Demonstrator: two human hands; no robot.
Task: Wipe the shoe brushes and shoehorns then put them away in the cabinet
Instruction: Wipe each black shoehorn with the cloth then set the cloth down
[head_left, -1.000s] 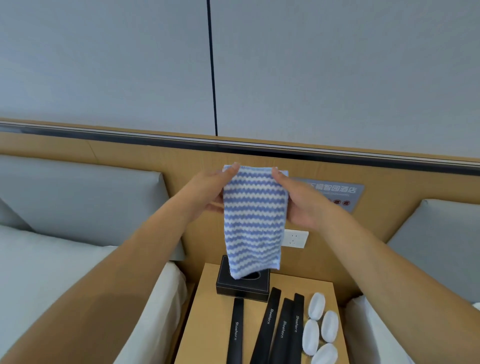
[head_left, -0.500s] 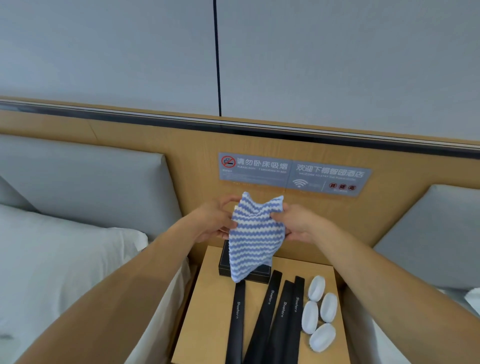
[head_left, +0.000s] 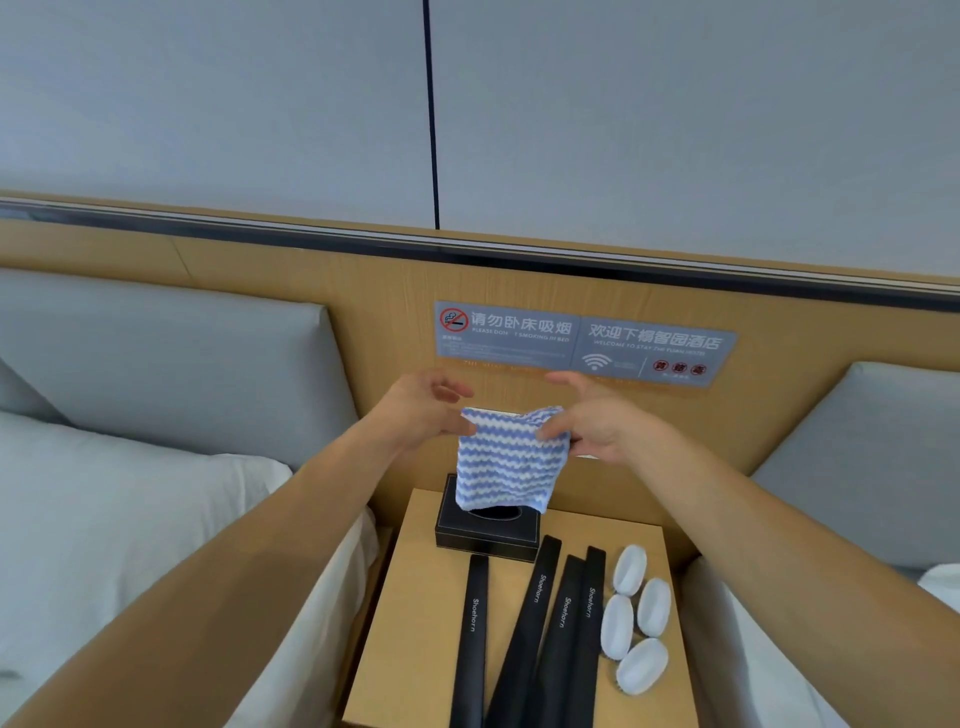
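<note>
Four black shoehorns (head_left: 524, 629) lying lengthwise on the bedside table (head_left: 410, 623), handles toward the far edge, one a little apart on the left and three close together on the right; just right of them, four small white brushes (head_left: 635, 618) clustered near the table's right edge. Nothing wiped yet, judging by the layout. Likely light, stiff and smooth, those shoehorns, so slippery under a wiping stroke: best pinched near the far handle end and drawn through the cloth. Brushes small, rounded and hard-backed, probably light too; best held across the smooth white back, bristles kept off the palm. Above the far side of the table, a blue-and-white striped cloth (head_left: 506, 462) hanging soft and limp, top edge bunched. Left hand (head_left: 423, 410) pinching the cloth's top left corner with thumb and fingertip, other fingers spread loosely; right hand (head_left: 592, 423) gripping the top right corner, fingers curled around the fabric. Behind the cloth's lower hem, a black tissue box (head_left: 488, 532) at the far edge of the table. Farther back, a wooden headboard panel with a grey sign (head_left: 584, 343); beds with white linen on the left and right.
</note>
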